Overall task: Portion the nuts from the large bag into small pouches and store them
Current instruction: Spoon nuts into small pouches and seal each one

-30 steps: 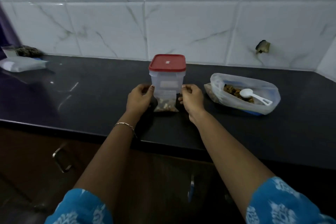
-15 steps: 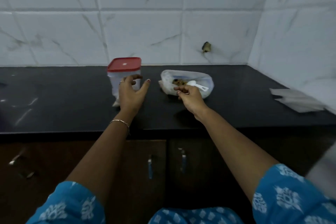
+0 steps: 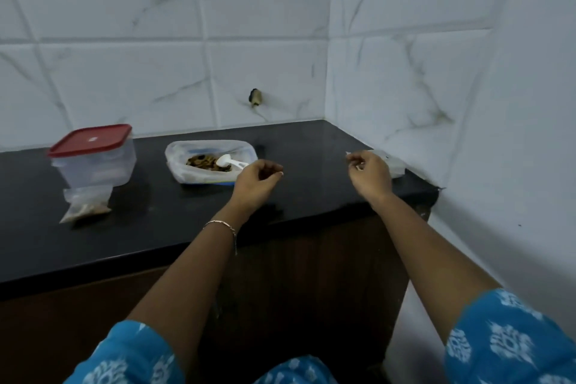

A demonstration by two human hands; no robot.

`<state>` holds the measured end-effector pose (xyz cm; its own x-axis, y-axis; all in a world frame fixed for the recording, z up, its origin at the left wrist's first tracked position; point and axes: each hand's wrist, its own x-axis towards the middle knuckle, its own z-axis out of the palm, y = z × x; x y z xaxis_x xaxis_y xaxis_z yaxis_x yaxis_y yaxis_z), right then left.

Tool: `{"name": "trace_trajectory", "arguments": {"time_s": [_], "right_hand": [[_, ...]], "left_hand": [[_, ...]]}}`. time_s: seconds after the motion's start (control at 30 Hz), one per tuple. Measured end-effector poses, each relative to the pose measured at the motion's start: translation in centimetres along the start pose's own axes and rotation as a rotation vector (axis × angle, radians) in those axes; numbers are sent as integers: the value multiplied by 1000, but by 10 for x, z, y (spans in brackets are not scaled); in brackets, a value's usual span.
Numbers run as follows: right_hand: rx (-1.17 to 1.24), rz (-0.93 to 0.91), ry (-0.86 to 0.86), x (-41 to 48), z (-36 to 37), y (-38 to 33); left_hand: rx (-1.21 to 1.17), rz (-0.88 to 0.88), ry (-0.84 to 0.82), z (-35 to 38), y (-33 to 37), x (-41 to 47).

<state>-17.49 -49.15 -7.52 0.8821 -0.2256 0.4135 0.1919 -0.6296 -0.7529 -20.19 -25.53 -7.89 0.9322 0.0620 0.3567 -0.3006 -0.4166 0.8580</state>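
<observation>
Two bare hands reach out over a black tabletop (image 3: 311,140) in the head view, the only one given. The landmark for everything is the large bag (image 3: 180,162), a clear plastic one lying open on the tabletop. Brown nuts (image 3: 201,161) show in its mouth, and a white scoop (image 3: 229,161) rests on them with its handle pointing toward the bag's right edge.

The left hand (image 3: 257,178) hovers just right of the large bag, by the end of the scoop's handle. Its fingers (image 3: 274,173) are loosely curled and released, with nothing in them. A thin bracelet (image 3: 219,223) circles that wrist.

The right hand (image 3: 371,173) is well right of the large bag, at the tabletop's end by the side wall, above a flat pale stack of empty pouches (image 3: 396,165). Its fingers (image 3: 355,162) are bent inward and a thin clear edge shows at their tips, but I cannot tell whether they pinch a pouch or merely touch it.

Left of the large bag stands a clear container (image 3: 96,165) with a red lid (image 3: 90,139) closed on it. Also left of the large bag, but nearer the tabletop's front edge, a filled pouch (image 3: 85,204) leans against the container's front, nuts settled in its bottom. Behind the large bag, white marbled tiles (image 3: 124,78) cover the wall.
</observation>
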Motion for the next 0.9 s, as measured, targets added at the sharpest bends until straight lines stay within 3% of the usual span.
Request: {"name": "trace_trajectory", "arguments": {"time_s": [0.2, 0.6, 0.7, 0.9], "right_hand": [[-209, 59, 145, 28, -35, 34], [-706, -33, -111, 85, -1, 28], [-873, -91, -193, 95, 15, 25], [-1039, -144, -180, 98, 30, 13]], "left_hand": [[24, -2, -109, 43, 1, 24], [166, -23, -207, 81, -16, 81], [110, -56, -252, 78, -24, 88], [-6, -77, -286, 79, -28, 89]]}}
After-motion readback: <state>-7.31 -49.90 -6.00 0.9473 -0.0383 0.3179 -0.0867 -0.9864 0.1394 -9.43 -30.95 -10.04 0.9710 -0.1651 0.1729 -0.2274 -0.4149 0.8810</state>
